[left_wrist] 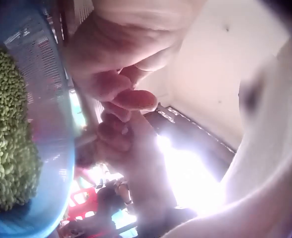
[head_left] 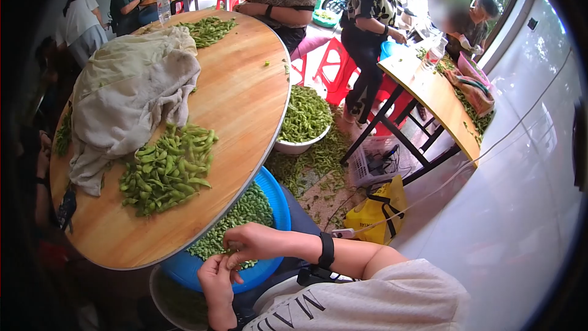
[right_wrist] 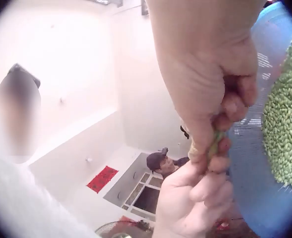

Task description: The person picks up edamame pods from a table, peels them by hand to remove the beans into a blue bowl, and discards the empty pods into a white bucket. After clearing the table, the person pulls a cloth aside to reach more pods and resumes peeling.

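Note:
Over a blue basket [head_left: 280, 201] my right hand [head_left: 256, 240] meets my left hand [head_left: 215, 277], fingertips together. A green soybean pod [right_wrist: 214, 147] shows between them in the right wrist view, pinched by both hands and mostly covered by the fingers. Shelled green beans [head_left: 245, 216] lie in the basket just beyond the hands. On the round wooden table [head_left: 245, 73], a heap of whole soybean pods [head_left: 168, 168] sits near the edge closest to me.
A crumpled pale cloth [head_left: 131, 79] covers part of the tabletop, with more pods [head_left: 208, 30] behind it. A white tub of pods [head_left: 304, 116] stands on the littered floor, near a yellow bag [head_left: 376, 211]. Several people work around the other tables.

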{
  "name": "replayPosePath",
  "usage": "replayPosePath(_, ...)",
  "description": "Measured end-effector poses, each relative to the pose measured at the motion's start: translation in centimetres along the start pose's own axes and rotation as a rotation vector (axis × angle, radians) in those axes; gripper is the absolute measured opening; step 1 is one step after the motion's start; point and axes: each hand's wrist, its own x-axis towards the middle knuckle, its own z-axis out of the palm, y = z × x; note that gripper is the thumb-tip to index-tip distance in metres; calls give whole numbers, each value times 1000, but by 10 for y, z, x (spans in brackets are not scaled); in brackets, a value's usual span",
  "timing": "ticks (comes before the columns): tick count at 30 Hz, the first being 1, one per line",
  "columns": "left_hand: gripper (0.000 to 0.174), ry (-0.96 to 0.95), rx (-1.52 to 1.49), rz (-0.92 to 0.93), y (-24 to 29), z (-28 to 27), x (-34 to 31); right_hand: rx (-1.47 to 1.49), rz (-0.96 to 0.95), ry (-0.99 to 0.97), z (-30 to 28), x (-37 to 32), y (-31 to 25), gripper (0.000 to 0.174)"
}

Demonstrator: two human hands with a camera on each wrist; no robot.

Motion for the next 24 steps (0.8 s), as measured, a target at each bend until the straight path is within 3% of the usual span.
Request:
replayPosePath(4, 22, -8, -165, -111, 7, -6, -3, 150, 38, -168, 0, 9, 2, 29)
replayPosePath(11, 24, -135, -53, -101, 2, -14, -6, 291, 176, -359, 0, 13, 6, 23)
replayPosePath(22, 13, -199, -51, -172, -9, -21, -12, 491, 329, -353, 19, 11, 35, 20)
replayPosePath(24, 12, -200, -13, -186, -6, -19, -10, 461, 266, -375, 21, 11, 45, 20)
